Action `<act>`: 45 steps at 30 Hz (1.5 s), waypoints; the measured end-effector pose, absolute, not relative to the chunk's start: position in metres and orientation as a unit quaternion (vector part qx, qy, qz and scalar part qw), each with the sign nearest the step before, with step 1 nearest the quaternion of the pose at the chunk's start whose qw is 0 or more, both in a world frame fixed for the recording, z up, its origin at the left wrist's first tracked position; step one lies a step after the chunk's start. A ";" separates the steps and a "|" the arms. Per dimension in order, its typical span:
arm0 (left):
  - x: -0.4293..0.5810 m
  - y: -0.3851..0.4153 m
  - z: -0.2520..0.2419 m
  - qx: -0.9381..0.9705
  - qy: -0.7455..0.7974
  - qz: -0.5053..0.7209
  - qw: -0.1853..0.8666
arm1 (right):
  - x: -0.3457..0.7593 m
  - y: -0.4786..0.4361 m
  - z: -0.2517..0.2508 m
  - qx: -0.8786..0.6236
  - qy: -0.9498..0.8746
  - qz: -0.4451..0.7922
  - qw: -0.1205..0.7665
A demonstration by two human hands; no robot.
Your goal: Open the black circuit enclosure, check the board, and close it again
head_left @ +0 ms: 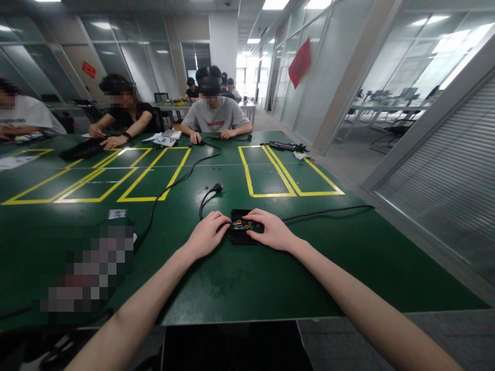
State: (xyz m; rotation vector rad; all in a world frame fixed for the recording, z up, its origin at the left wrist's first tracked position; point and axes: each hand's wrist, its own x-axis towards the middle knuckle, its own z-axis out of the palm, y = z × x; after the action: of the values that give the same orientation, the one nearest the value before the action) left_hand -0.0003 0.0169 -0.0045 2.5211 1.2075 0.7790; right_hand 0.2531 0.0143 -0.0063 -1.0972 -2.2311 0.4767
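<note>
A black plastic casing (242, 238) lies opened on the green table in front of me, with a small circuit board (238, 225) and coloured parts inside. My right hand (270, 229) reaches in from the right, thumb and fingers curled round the board's right end. At the casing's left end, my left hand (209, 233) has its fingertips drawn together; what lies between them is hidden. A black power cord with a plug (218, 188) loops out from behind the left hand. From the casing's right side another black cable (328, 211) runs across the table.
Yellow tape rectangles (253, 195) mark the table (294, 288). To the left are a long black cable (154, 206) and a pixelated object (88, 270). A folded black tripod (284, 147) lies at the far right. A co-worker (214, 116) sits opposite; others sit farther left.
</note>
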 end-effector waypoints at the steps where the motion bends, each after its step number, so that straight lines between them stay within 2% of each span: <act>1: -0.001 0.018 -0.005 0.863 0.417 0.264 0.113 | 0.252 0.014 -0.007 -0.411 -0.842 0.172 0.304; 13: -0.007 0.024 -0.007 0.864 0.409 0.281 0.090 | 0.264 0.020 -0.006 -0.407 -0.846 0.159 0.306; 22: -0.007 0.026 -0.006 0.867 0.396 0.286 0.101 | 0.260 0.026 -0.010 -0.400 -0.837 0.208 0.310; 28: -0.009 0.026 -0.003 0.863 0.404 0.283 0.109 | 0.265 0.025 -0.003 -0.397 -0.836 0.186 0.330; 36: -0.014 0.025 0.003 0.857 0.420 0.277 0.109 | 0.291 0.026 0.004 -0.469 -0.841 0.151 0.223; 45: -0.014 0.019 0.005 0.856 0.418 0.276 0.124 | 0.285 0.025 0.002 -0.470 -0.839 0.127 0.242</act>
State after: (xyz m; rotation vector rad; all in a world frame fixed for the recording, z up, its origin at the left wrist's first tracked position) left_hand -0.0138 0.0191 0.0047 2.4971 1.2196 0.8057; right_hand 0.2848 0.0245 0.0016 -1.2841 -2.2940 0.3481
